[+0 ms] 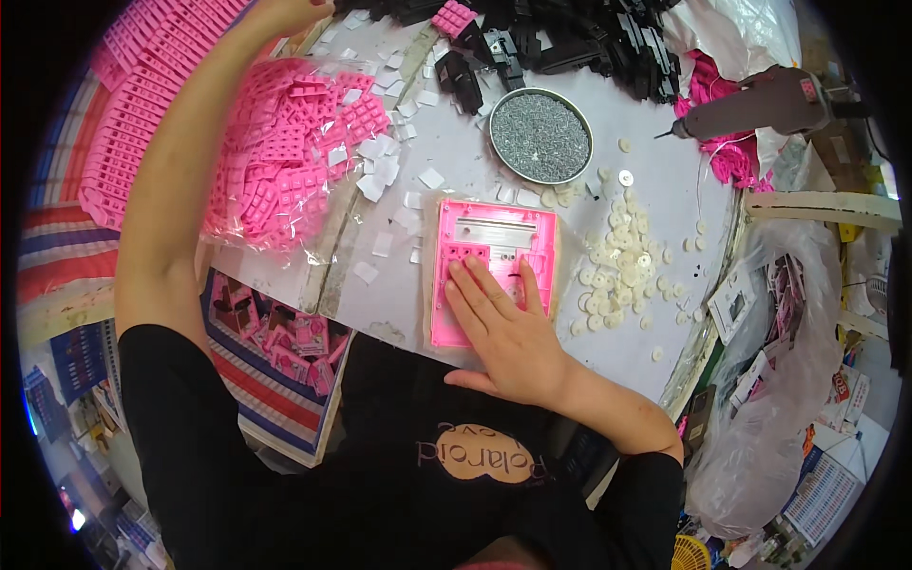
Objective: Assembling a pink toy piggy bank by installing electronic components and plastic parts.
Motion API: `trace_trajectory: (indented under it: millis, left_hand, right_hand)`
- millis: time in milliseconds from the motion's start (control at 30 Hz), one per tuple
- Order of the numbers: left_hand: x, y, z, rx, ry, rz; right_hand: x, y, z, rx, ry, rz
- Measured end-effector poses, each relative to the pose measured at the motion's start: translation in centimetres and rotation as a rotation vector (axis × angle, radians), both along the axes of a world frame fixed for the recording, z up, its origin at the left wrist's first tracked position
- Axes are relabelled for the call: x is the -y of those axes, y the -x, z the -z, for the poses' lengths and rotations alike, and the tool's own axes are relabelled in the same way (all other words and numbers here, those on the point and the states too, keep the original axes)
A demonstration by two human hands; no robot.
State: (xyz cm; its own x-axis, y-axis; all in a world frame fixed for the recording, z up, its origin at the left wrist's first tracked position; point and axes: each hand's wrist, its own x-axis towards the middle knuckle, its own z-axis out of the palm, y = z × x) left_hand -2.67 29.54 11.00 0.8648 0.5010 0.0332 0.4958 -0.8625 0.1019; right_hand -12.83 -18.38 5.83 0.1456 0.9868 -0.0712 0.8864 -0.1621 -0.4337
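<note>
My right hand (508, 347) lies with its fingers stretched out over a pink plastic casing (442, 328) on the table in front of me. Its fingertips rest on a small pink button pad (465, 253) set in the casing, below a silvery strip (494, 233). My left hand (290, 14) is stretched far forward to the upper edge of the view, near rows of stacked pink casings (142, 123). The picture's edge cuts off part of its fingers, so their grip is hidden. Beside the left forearm sits a clear bag of pink button pads (285, 152).
A round tin (540, 136) of small grey screws stands beyond the casing. White plastic discs (617, 256) are scattered to its right, paper bits (380, 171) to its left. Black parts (570, 43) pile up at the back. An electric screwdriver (760, 104) hangs at right.
</note>
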Motion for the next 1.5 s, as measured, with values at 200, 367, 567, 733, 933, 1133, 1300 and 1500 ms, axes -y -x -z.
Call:
trace_trajectory:
  millis: [200, 367, 567, 733, 933, 1133, 1300, 1500]
  left_hand:
    - [-1.2, 4.0, -2.1, -0.032, -0.001, -0.056]
    - [-3.7, 4.9, -0.4, -0.014, 0.068, -0.002]
    - [-2.7, 4.6, -0.3, -0.057, 0.089, 0.116]
    - [-0.1, 2.9, 0.0, -0.047, 0.039, 0.244]
    - [7.6, 2.3, -1.7, -0.130, 0.074, 0.263]
    - [4.1, 4.3, -2.3, -0.123, -0.008, 0.219]
    - [-7.3, 4.8, -0.7, -0.039, -0.071, 0.263]
    - [-23.0, 5.0, 4.5, 0.041, 0.395, 0.421]
  right_hand:
    - [-0.1, 0.3, 0.8, 0.015, 0.001, 0.007]
    - [-0.3, -0.3, 0.2, 0.012, -0.044, 0.006]
    - [-0.9, 0.1, 1.2, 0.068, -0.030, 0.074]
    - [-0.8, 0.3, 0.9, 0.061, -0.017, 0.073]
    - [-0.9, 0.1, 1.0, 0.065, -0.023, 0.073]
    - [-0.2, 0.2, 0.8, 0.014, -0.177, 0.080]
    - [3.2, -0.1, 1.4, -0.132, -0.325, 0.117]
    - [7.6, 1.4, 2.1, -0.203, -0.623, 0.345]
